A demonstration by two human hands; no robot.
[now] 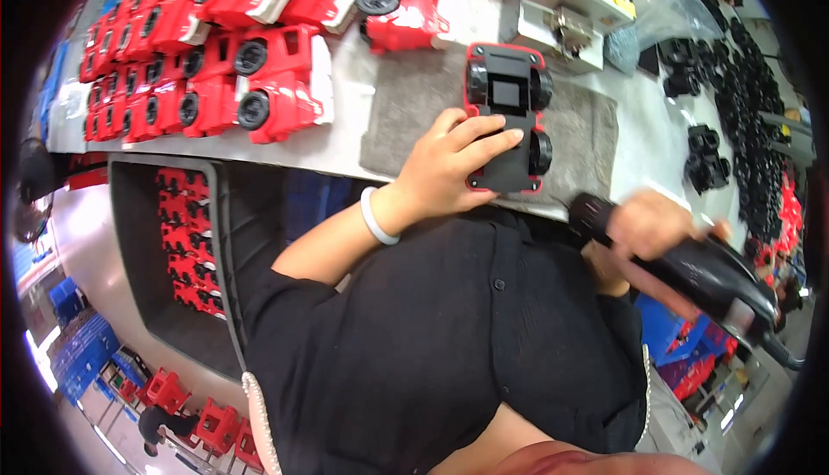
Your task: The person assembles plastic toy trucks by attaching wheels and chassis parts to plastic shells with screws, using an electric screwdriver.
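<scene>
A red toy car point(515, 164) lies upside down on a grey cloth mat point(410, 104), its black underside and black wheels facing up. My left hand point(458, 157) grips it from the left, fingers across the black base and the thumb along the near edge. A square recess shows in the base beyond my fingertips. To the right, off the table's near edge, my right hand point(649, 224) is wrapped round a black corded power tool point(712, 281). That hand is smeared by motion. The tool's round dark end is near the mat, apart from the car, and its cord trails right.
Rows of red toy cars point(285, 73) cover the table's left and back. A metal fixture point(561, 30) stands behind the mat. Black parts point(708, 160) are heaped at right. Below left, a dark crate point(160, 302) holds more red pieces. Another person point(160, 423) is far off lower left.
</scene>
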